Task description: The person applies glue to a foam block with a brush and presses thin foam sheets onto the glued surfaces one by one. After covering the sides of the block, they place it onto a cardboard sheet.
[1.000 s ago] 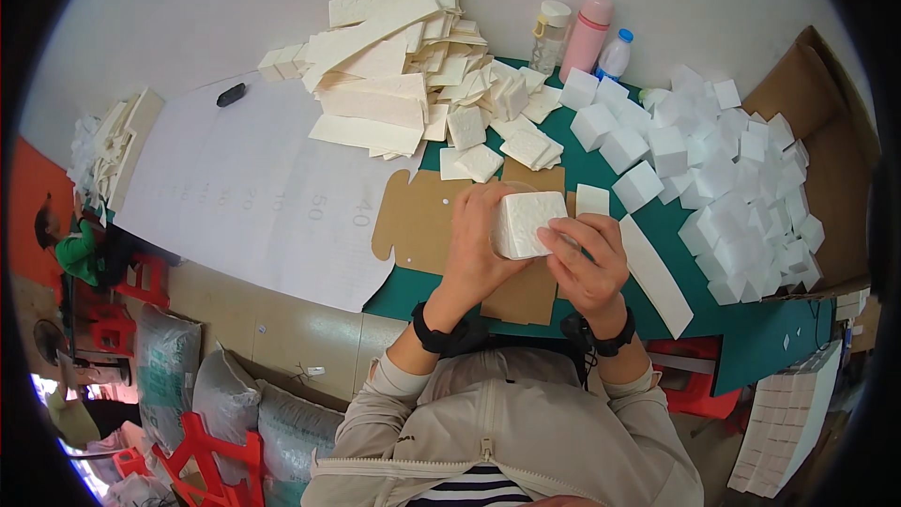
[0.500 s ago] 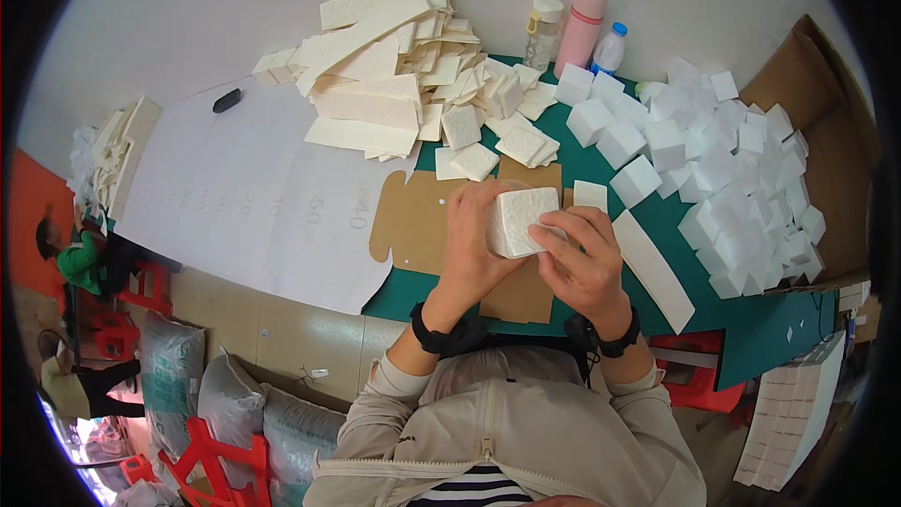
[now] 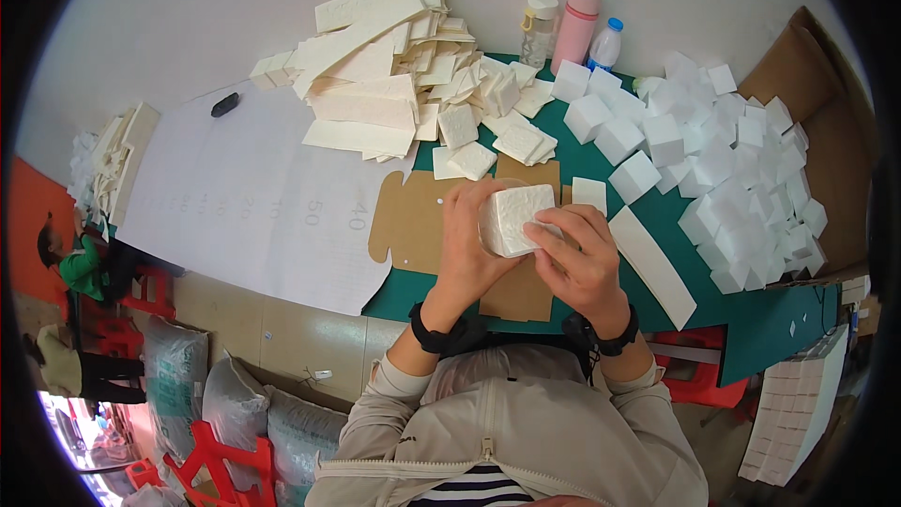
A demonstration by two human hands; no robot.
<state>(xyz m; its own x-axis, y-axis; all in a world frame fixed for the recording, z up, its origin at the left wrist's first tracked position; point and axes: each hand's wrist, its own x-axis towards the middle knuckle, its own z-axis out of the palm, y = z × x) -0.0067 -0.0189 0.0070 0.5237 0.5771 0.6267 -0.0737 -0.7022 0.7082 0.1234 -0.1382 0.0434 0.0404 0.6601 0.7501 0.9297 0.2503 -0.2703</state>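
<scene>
In front of my chest a cream square pad [image 3: 519,214] with a crinkled face sits against a white block beneath it. My left hand [image 3: 465,242] is wrapped round the block's left side; a clear rounded edge shows between thumb and fingers, too faint to name. With bent fingers, my right hand [image 3: 587,258] grips the pad's right edge, fingertips on its face. Brown cardboard [image 3: 516,296] lies under my hands. Just beyond them are several loose cream pads [image 3: 471,161], and a long cream strip [image 3: 652,268] is right of my right hand.
White foam blocks [image 3: 737,192] are heaped at the right before a cardboard box [image 3: 835,84]. Cream sheets and pads [image 3: 375,75] pile up at the back. A pink flask [image 3: 575,30] and two bottles stand by the wall. Two people [image 3: 80,263] are far left, near red stools.
The pad and block have shifted very slightly to the left, with both hands keeping their hold. At the far left, the lower person has moved a little leftward.
</scene>
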